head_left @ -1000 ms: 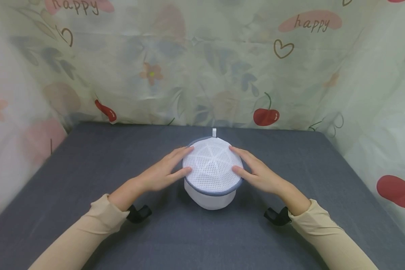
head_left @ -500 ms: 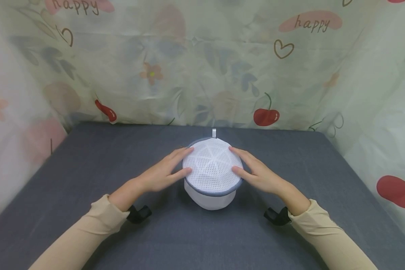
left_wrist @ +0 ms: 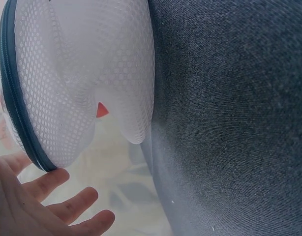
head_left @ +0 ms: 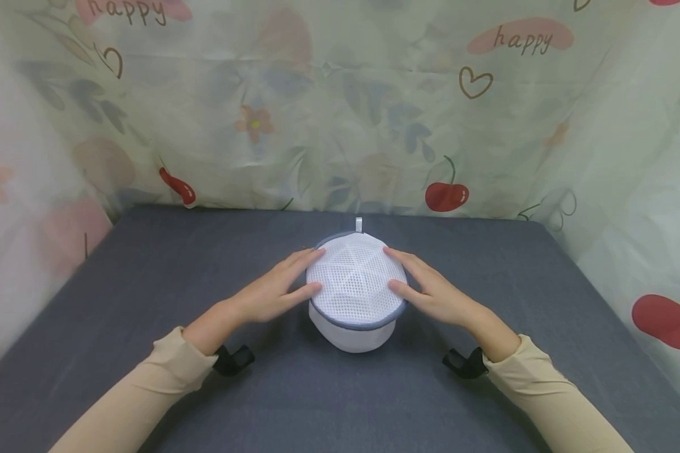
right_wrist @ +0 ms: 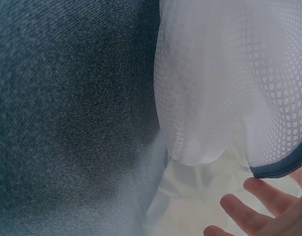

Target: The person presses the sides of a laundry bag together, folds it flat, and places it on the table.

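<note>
A round white mesh laundry bag [head_left: 356,286] with a grey-blue zip rim and a small white loop at its far side stands in the middle of the dark grey table [head_left: 147,270]. My left hand [head_left: 277,288] lies flat against its left side, fingers straight and touching the rim. On the opposite side my right hand [head_left: 427,289] does the same. Up close in the left wrist view, the mesh bag [left_wrist: 87,73] shows its zip edge beside my fingers [left_wrist: 72,204]. The right wrist view has the mesh bag [right_wrist: 229,83] above my fingertips [right_wrist: 239,206].
A pale curtain [head_left: 340,100] printed with cherries, hearts and "happy" hangs behind the table and along both sides. Bare grey table surface stretches to the left, right and front of the bag.
</note>
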### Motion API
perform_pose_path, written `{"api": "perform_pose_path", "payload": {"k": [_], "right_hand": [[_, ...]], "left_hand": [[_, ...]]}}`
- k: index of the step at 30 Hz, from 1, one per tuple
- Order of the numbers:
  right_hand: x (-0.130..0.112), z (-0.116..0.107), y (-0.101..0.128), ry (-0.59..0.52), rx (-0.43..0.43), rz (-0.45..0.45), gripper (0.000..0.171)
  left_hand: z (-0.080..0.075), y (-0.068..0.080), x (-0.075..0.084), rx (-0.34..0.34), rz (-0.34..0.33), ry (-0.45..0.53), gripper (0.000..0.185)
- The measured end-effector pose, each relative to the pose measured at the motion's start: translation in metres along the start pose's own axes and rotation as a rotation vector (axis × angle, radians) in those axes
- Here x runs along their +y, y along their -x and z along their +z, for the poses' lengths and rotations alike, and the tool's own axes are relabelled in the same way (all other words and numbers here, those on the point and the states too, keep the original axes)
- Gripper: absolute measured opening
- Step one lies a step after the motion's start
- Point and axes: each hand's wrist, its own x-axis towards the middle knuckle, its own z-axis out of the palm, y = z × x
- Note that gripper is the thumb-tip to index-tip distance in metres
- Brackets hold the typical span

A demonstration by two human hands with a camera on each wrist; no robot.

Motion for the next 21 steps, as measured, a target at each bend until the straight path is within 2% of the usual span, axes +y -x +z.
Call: {"api": "perform_pose_path", "payload": {"k": [9,17,21], "right_hand": [[0.0014,0.0011,-0.0008,-0.004,-0.006,0.005,0.063],[0.0015,0.001,-0.0005,0.002,-0.014,0.012,0.063],[0.0022,0.0012,-0.0006,0.003,-0.013,0.009,0.063]], "left_hand": [[0.0011,-0.0005,-0.0009,0.0,0.015,-0.005,0.063],[0.0014,-0.0007,-0.0008,-0.017,-0.011,-0.003,0.064],[0.0019,-0.0009,-0.0016,-0.015,-0.004,-0.004,0.063]]}}
